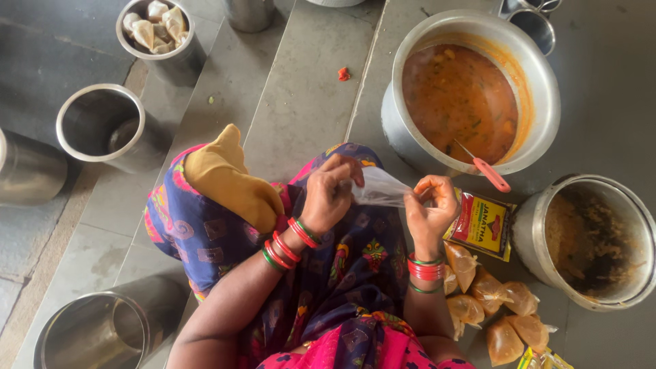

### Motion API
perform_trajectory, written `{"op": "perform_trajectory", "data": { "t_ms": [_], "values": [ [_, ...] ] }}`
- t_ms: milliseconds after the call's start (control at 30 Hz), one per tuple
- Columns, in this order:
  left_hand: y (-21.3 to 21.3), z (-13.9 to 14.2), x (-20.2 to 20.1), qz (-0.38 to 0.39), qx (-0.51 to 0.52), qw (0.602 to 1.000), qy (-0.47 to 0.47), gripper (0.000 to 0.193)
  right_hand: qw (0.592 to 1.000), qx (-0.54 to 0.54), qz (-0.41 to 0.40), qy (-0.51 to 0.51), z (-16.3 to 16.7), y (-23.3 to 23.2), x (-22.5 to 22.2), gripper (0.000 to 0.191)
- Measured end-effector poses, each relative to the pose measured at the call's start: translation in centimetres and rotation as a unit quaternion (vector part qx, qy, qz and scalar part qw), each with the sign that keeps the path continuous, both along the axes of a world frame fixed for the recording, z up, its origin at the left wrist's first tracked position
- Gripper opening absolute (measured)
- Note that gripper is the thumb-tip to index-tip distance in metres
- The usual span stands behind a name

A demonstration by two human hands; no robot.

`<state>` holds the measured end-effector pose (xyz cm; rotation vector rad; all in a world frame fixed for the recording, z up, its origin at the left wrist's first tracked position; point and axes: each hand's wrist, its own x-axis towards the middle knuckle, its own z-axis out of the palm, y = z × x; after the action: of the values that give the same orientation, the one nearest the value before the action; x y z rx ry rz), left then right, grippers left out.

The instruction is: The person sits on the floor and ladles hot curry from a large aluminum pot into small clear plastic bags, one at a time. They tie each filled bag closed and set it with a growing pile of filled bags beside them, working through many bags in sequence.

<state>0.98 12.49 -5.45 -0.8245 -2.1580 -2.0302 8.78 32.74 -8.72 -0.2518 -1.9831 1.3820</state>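
My left hand [331, 195] and my right hand [432, 208] hold a small clear plastic bag [381, 190] stretched between them, above my lap. Fingertips of both hands pinch the bag's edges. Just beyond my right hand stands a large metal pot of orange curry [465, 96], with a ladle's orange handle [492, 174] leaning on its near rim. Several filled, tied bags of curry [488, 307] lie on the floor by my right forearm.
A red and yellow packet [482, 225] lies beside the right hand. A pot of brownish food [591, 236] stands at right. Steel containers [102, 123] stand at left, one holding folded pastries [156, 27]. A metal mug [533, 20] is behind the curry pot.
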Motion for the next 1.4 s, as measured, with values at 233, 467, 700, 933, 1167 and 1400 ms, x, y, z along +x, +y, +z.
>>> {"op": "perform_trajectory", "data": {
  "t_ms": [233,467,700,933,1167,1400],
  "values": [
    [0.3,-0.3,0.3,-0.088,-0.079,0.993,-0.01,0.035,0.995,0.0,0.066,-0.075,2.1,2.1,0.6,0.026],
    [0.0,6.2,1.7,-0.095,-0.039,0.994,-0.027,0.042,0.967,-0.119,0.178,-0.136,5.4,6.7,1.9,0.033],
    [-3.1,15.8,5.4,-0.184,0.041,0.979,0.076,0.051,0.793,0.475,-0.141,-0.356,5.1,14.0,-1.5,0.042],
    [0.0,12.7,-1.4,-0.068,-0.005,0.996,-0.064,0.031,0.708,0.406,-0.086,-0.571,2.9,17.5,-4.1,0.046],
    [1.9,5.2,-9.2,0.028,0.044,0.959,-0.277,0.026,0.733,0.197,0.047,-0.649,3.8,20.8,-7.5,0.034],
    [3.9,2.3,-11.4,0.034,0.092,0.944,-0.315,0.028,0.829,-0.16,0.147,-0.515,4.9,21.7,-5.8,0.022]
  ]
}}
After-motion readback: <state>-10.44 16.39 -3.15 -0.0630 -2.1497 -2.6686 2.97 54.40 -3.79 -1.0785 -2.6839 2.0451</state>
